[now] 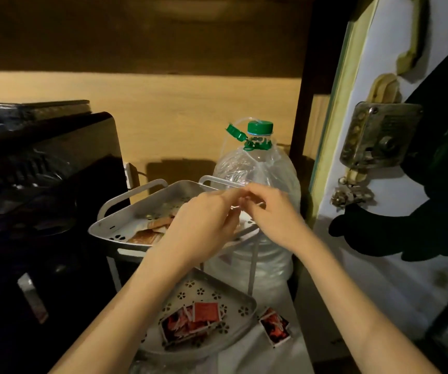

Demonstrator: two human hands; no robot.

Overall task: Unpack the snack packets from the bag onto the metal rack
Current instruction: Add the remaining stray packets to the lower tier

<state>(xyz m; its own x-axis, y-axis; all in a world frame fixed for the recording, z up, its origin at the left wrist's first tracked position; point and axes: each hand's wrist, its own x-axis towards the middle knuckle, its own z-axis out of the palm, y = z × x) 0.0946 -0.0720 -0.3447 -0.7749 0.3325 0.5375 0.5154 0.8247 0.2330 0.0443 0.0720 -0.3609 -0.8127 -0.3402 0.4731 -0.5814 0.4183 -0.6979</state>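
Both hands meet over the metal rack's top tray: left hand and right hand pinch a thin clear bag. Orange packets lie below; one tug may spill past the rim.

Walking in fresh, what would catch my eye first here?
Two hands, the left hand and right hand, meet at centre over the upper tray of a metal rack. Behind them stands a big clear water bottle with a green cap. Red snack packets lie on the lower tray.
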